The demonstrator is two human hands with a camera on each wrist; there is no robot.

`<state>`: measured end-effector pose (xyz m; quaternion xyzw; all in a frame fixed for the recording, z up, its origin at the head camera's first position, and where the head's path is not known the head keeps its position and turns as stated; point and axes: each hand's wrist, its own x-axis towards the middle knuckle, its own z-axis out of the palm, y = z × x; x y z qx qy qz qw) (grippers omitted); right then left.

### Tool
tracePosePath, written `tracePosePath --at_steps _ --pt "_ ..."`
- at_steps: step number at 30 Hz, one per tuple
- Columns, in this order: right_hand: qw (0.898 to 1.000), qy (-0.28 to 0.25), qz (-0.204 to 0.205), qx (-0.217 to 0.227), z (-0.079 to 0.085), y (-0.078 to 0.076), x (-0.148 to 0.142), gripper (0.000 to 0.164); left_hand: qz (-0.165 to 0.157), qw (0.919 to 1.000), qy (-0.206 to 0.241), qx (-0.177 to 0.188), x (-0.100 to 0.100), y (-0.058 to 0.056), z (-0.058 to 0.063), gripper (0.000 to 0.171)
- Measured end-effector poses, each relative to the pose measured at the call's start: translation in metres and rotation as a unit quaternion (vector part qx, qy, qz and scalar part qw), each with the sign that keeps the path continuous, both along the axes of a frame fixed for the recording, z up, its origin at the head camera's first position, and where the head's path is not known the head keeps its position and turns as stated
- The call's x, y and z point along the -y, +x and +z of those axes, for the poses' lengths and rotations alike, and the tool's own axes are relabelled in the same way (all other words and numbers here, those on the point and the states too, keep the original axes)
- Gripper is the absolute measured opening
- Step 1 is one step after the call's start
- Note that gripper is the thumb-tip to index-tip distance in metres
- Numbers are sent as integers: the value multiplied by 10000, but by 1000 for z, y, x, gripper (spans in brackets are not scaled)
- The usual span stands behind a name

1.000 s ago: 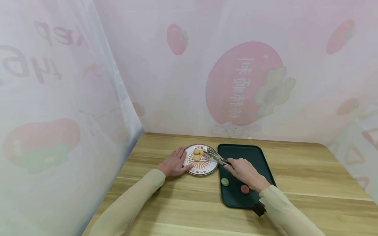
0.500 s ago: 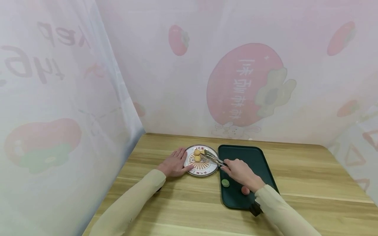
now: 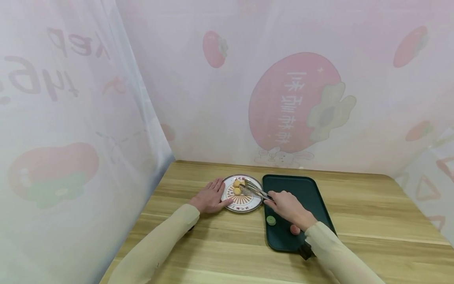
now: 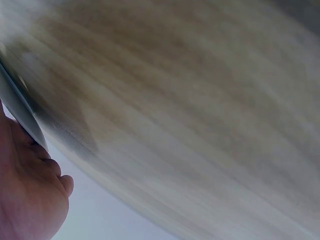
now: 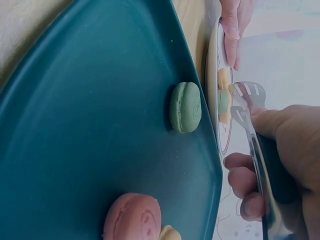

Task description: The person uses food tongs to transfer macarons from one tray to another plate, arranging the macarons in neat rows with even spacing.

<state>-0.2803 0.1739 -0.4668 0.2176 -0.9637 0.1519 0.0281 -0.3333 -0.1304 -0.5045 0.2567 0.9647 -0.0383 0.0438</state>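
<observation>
Silver slotted metal tongs (image 3: pixel 261 193), gripped in my right hand (image 3: pixel 289 208), reach over small round yellow macarons (image 3: pixel 237 191) on a white, red-printed plate (image 3: pixel 241 208); my straight-fingered left hand (image 3: pixel 210 198) rests at its rim. A skewed squeeze could scatter them.

We are seeing a plate (image 3: pixel 252 204) lying on the table (image 3: pixel 372 205) just left of a tray (image 3: pixel 283 183), with cookies (image 3: pixel 237 191) sitting on it and the left hand (image 3: pixel 209 198) resting at its left rim. On the tray, we are finding one macaron (image 3: pixel 271 220) near the left edge and a second macaron (image 3: pixel 294 229) farther right and nearer us. Above the tray, the right hand (image 3: pixel 289 207) is holding tongs (image 3: pixel 261 193) that are reaching left over the plate, while behind the table we are facing a curtain (image 3: pixel 227 118).
</observation>
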Motion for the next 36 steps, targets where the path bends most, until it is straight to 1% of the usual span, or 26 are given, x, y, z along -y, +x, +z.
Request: tracePosePath --at_steps 7,11,18,22,25,30,36 --pt "9998 -83 -135 78 3 2 -5 20 -11 10000 -30 -66 0 -4 -2 94" --pt "9998 -33 -171 29 6 4 -11 23 -1 10000 -27 -64 0 -6 -4 96" --pt "9997 59 -173 -147 12 11 -21 28 -7 10000 -24 -59 1 -7 -3 96" --pt "9997 36 -212 -79 16 17 -28 30 -26 9999 -76 -64 1 -7 -3 97" --pt "9998 -10 -212 -62 18 21 -33 30 -43 9999 -87 -65 1 -6 -2 97" --pt "9995 22 -173 -260 21 26 -43 27 -43 10000 14 -35 1 -5 -2 97" --pt "9992 66 -138 -359 23 33 -53 24 -44 10000 16 -33 1 -4 0 97"
